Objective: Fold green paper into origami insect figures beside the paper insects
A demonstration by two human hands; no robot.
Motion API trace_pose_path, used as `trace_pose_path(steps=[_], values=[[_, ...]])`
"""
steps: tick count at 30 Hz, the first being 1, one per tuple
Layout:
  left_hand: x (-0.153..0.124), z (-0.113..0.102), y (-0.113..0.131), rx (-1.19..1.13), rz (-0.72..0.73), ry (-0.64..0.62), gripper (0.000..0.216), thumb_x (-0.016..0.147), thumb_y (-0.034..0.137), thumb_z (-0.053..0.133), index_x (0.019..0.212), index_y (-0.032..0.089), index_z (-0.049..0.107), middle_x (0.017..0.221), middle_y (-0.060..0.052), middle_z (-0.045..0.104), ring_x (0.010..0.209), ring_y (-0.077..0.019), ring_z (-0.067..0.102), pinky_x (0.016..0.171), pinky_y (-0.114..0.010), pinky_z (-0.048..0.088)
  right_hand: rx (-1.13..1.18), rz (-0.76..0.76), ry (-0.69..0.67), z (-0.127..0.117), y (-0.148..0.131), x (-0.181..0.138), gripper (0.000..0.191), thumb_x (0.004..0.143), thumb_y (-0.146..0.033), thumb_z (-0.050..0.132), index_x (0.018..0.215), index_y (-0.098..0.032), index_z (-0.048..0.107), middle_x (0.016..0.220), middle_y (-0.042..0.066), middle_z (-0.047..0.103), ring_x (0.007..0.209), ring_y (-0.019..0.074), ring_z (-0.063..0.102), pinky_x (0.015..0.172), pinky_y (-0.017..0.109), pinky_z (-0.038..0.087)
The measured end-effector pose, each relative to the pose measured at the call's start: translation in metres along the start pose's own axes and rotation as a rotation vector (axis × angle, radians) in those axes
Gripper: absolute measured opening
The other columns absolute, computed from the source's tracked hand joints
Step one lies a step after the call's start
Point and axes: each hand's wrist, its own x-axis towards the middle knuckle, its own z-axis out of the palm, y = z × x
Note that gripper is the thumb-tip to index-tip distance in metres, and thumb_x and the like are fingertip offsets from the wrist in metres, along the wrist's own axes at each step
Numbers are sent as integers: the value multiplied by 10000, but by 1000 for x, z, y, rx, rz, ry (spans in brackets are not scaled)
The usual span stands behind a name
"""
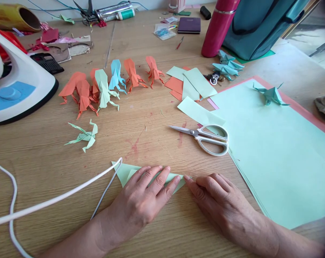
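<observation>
**A:** Right, both hands are down on the wooden table [157,229], near its front edge, and between them lies a folded piece of pale green paper [126,172]

**B:** Left hand [141,200] lies flat over it, fingers spread, pressing rather than pinching; nothing is clasped

**A:** And the right hand [218,204]?

**B:** Palm down too, its fingertip [187,178] touching the paper's right-hand point; no closed grip there either

**A:** A white cord [57,197] crosses the paper's left corner

**B:** Just beyond the hands, white-handled scissors [205,137] lie shut, touching the edge of a large pale green sheet [272,154]

**A:** Further back stands a row of folded paper figures [108,84], orange, green and blue, with one green figure [84,136] lying apart, nearer the hands

**B:** A white iron [22,86] sits far left, well apart
</observation>
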Motion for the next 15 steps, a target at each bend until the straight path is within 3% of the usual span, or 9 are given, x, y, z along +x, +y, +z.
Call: trace_pose_path(steps=[15], values=[[-2,2,0,8,-4,-19,419,955,146,547,1373,181,554,1262,-115,652,1099,-261,616,916,-445,548,-53,-2,24,0,1,1,369,974,-86,367,1241,-39,618,875,119,620,721,201,501,586,348,446]])
